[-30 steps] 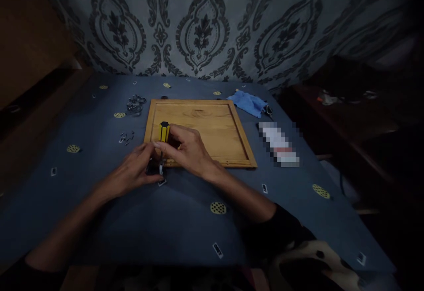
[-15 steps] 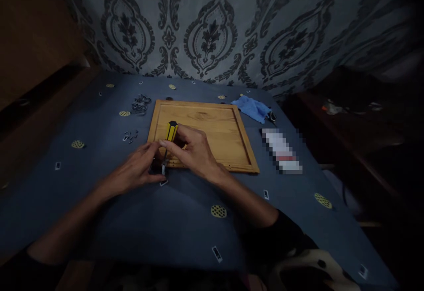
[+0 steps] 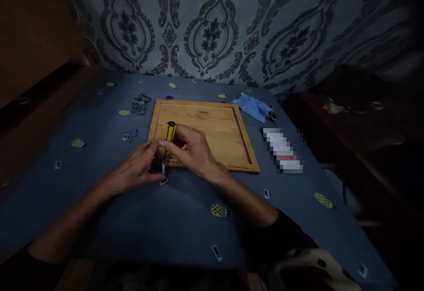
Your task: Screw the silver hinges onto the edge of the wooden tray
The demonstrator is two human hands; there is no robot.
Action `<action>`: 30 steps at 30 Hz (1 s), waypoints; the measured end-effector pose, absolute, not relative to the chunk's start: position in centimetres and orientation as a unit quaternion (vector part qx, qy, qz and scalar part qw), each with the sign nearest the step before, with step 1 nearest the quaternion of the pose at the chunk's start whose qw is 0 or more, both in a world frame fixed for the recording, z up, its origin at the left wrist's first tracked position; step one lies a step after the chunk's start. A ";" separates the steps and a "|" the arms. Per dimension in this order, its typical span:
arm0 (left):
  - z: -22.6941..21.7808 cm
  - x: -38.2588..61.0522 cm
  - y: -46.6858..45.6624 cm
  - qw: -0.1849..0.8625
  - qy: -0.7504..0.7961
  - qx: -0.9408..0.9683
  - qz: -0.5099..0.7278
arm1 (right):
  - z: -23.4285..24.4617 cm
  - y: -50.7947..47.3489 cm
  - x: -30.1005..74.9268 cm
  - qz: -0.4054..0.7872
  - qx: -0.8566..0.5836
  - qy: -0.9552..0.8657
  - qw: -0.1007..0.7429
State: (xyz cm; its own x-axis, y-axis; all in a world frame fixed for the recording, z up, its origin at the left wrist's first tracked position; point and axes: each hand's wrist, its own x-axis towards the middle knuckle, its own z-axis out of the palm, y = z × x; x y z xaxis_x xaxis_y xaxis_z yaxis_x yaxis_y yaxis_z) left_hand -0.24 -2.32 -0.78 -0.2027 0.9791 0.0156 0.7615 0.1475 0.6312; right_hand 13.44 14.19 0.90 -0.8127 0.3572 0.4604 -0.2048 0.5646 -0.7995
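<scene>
My right hand [image 3: 195, 152] grips a screwdriver [image 3: 170, 131] with a yellow and black handle, held nearly upright. Its shaft points down to a small metal piece, perhaps a hinge [image 3: 163, 167], at the near left corner of a framed wooden panel [image 3: 212, 127]. Beside the shaft, my left hand [image 3: 141, 167] is closed around that metal piece, thumb toward me and fingers on the far side. Part of the metal and the screwdriver tip are hidden by the fingers. The panel lies flat, with small holes along its near edge.
Left of the panel lie several small screws [image 3: 130, 135] and, farther back, a pile of metal hardware [image 3: 141, 104]. A blue cloth [image 3: 252, 107] sits off the far right corner. A blurred-out flat object [image 3: 281, 150] lies on the right of the patterned tablecloth [image 3: 188, 233].
Almost nothing differs. The screwdriver handle has shifted very slightly to the left; both hands stay at the same corner of the panel.
</scene>
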 end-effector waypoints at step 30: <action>-0.9 -0.3 -2.2 0.213 0.727 0.601 0.256 | 1.1 13.8 13.5 0.468 -0.067 -0.809 0.349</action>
State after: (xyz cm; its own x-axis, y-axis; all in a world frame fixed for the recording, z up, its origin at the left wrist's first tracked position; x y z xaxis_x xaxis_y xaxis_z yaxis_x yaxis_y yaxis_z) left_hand -0.33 -2.21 -0.89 -0.1876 0.9823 -0.0014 0.7640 0.1468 0.6283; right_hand 13.47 13.77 1.06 -0.7475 0.4354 0.5017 -0.2181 0.5525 -0.8044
